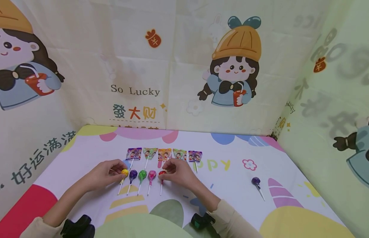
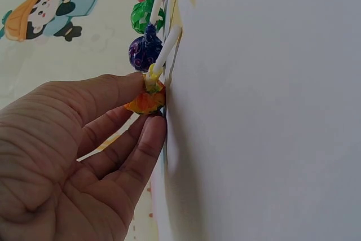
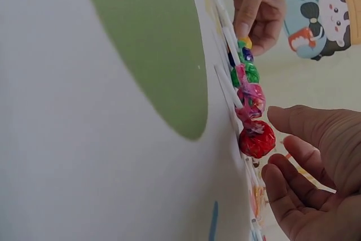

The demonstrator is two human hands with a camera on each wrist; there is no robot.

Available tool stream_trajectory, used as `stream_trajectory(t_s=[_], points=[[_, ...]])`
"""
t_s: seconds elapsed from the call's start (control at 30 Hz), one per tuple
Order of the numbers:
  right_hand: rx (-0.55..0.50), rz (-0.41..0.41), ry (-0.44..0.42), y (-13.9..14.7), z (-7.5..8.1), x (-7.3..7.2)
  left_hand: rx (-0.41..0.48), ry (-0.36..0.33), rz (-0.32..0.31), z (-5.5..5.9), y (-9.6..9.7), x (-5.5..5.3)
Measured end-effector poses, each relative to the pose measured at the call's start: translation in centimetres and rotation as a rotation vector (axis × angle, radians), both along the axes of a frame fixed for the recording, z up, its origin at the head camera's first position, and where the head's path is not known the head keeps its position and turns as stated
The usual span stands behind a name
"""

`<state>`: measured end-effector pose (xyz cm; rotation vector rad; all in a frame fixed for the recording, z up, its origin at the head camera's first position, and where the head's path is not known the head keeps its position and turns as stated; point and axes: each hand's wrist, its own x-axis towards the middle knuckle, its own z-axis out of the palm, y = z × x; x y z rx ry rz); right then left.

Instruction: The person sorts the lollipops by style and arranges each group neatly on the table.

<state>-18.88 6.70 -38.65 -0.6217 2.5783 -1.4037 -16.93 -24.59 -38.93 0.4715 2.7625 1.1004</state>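
Several round lollipops lie side by side in a row on the table. My left hand (image 1: pixel 108 172) pinches the yellow lollipop (image 2: pixel 148 100) at the row's left end, thumb on the near side of its wrapped head. To its right are a dark purple lollipop (image 1: pixel 132 175), a green lollipop (image 1: pixel 142 175) and a pink lollipop (image 1: pixel 152 175). The red lollipop (image 3: pixel 258 139) ends the row on the right. Beside it is my right hand (image 1: pixel 178 173), its thumb and fingers spread apart around the red head in the right wrist view, not closed on it.
Behind the row lie several flat-wrapped lollipops, among them an orange one (image 1: pixel 164 154) and a purple one (image 1: pixel 195 156). A single dark purple lollipop (image 1: pixel 256 181) lies apart at the right. The patterned tablecloth (image 1: pixel 226 198) meets a printed backdrop (image 1: pixel 184 82) behind.
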Motion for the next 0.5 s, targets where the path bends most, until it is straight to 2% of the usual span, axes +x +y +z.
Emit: stream_trajectory(t_s=[0.5], points=[[-0.013,0.011,0.041,2.0,0.8,1.0,-0.003,0.005,-0.002,0.0,0.0,0.0]])
